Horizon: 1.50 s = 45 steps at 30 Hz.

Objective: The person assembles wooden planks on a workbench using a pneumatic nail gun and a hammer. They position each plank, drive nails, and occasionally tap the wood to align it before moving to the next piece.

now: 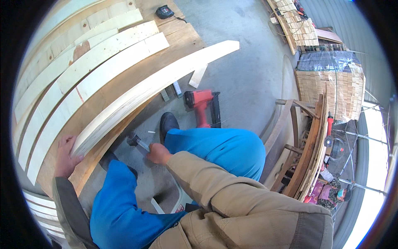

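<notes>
My left hand (66, 157) is wrapped around the near end of a long pale wooden board (166, 71), thumb on one side and fingers on the other. The board rests along the edge of a brown wooden worktop (112, 87), its far end reaching past it. In my right hand (158, 154) is a hammer (142, 144), held by its handle low over the floor between my legs. Its dark head points left, apart from the board. A red nail gun (202, 106) stands on the floor beyond my right knee.
More pale boards (89, 81) lie side by side at left, near a black tape measure (164, 11). A wood offcut (198, 76) and nail strips (177, 89) lie on the floor. At right are a wooden frame (304, 153), a wrapped wood stack (331, 89) and another person (331, 194).
</notes>
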Tool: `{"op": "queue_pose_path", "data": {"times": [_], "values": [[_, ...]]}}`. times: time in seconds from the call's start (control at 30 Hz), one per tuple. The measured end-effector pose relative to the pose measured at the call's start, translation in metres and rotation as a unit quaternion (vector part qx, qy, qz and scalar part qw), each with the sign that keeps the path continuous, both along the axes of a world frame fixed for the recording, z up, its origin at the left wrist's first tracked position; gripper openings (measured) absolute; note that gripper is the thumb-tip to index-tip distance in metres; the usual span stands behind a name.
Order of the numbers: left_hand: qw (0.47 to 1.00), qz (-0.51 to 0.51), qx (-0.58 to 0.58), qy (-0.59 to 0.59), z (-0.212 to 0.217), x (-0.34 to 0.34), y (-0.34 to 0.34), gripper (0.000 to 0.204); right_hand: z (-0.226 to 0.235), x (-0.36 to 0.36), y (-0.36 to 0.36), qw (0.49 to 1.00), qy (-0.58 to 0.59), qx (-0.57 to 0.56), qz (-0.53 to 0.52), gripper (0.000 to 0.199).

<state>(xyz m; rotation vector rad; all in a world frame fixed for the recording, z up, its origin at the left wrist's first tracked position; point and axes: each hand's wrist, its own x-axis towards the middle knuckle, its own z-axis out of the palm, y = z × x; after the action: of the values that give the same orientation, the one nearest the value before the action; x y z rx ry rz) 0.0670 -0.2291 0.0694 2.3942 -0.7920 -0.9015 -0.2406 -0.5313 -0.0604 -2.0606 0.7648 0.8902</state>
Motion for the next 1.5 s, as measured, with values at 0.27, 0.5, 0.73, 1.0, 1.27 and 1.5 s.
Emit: {"op": "queue_pose_path", "data": {"times": [0.27, 0.5, 0.73, 1.0, 1.27, 1.5], "values": [[0.995, 0.038, 0.041, -0.083, -0.003, -0.002, 0.015, 0.061, 0.008, 0.0, 0.01, 0.999, 0.02, -0.006, -0.04, 0.035], [0.966, -0.026, 0.05, -0.251, -0.013, -0.023, 0.007, 0.077, 0.007, 0.003, 0.015, 0.997, -0.005, -0.032, -0.074, 0.033], [0.961, -0.011, 0.067, -0.267, -0.024, -0.021, 0.008, 0.066, -0.008, -0.001, 0.016, 0.998, 0.012, -0.019, -0.061, 0.031], [0.963, -0.008, 0.064, -0.263, -0.028, -0.02, 0.013, 0.062, -0.022, -0.009, 0.015, 0.994, -0.001, 0.0, -0.113, 0.027], [0.964, -0.005, 0.0, -0.267, -0.035, -0.019, 0.025, 0.06, 0.006, 0.004, -0.002, 0.95, 0.014, 0.099, -0.296, 0.034], [0.945, 0.036, 0.121, -0.301, -0.025, -0.009, 0.138, 0.063, 0.018, 0.003, -0.04, 0.9, -0.042, 0.127, -0.415, 0.029]]}}
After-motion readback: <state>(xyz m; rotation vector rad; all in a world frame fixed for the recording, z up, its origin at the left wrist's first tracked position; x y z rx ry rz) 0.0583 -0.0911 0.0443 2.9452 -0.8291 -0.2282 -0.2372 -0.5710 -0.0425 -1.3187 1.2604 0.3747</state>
